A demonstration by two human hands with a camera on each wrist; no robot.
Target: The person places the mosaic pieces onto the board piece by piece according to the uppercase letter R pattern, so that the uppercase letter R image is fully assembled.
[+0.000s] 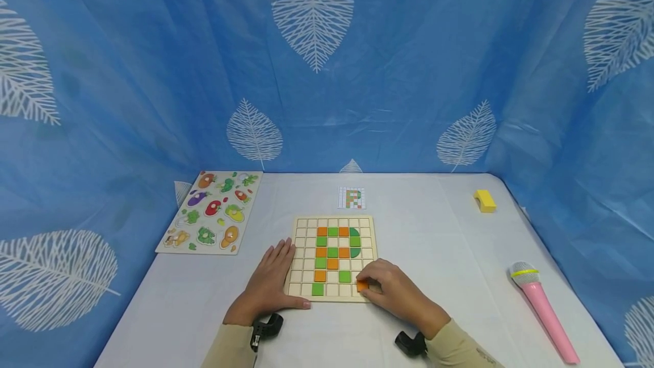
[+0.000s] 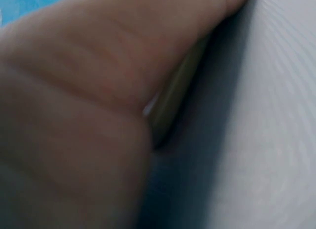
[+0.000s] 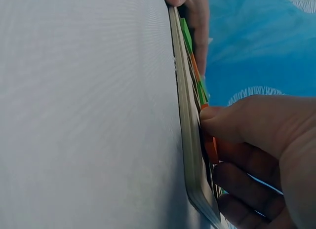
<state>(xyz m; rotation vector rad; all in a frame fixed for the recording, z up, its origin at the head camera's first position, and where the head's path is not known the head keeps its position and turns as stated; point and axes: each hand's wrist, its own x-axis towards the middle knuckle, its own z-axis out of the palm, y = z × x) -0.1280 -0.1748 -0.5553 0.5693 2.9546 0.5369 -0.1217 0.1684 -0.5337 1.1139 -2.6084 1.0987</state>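
A wooden grid board (image 1: 337, 299) lies on the white table, with green and orange tiles forming a letter-like shape on its squares. My left hand (image 1: 268, 284) rests along the board's left side, fingers extended and thumb by the near left corner. Over the near right corner, my right hand (image 1: 397, 289) pinches an orange square tile (image 1: 362, 285) between thumb and fingers. The right wrist view shows this orange tile (image 3: 211, 150) tilted against the board. In the left wrist view, the left hand (image 2: 84, 86) hides most of the board.
Behind the board lies a small pattern card (image 1: 351, 197). A vegetable puzzle board (image 1: 214, 209) is at the back left. To the right are a yellow arched block (image 1: 485, 201) and a pink toy microphone (image 1: 546, 311). Blue leaf-patterned curtain (image 1: 357, 118) surrounds the table's back and sides.
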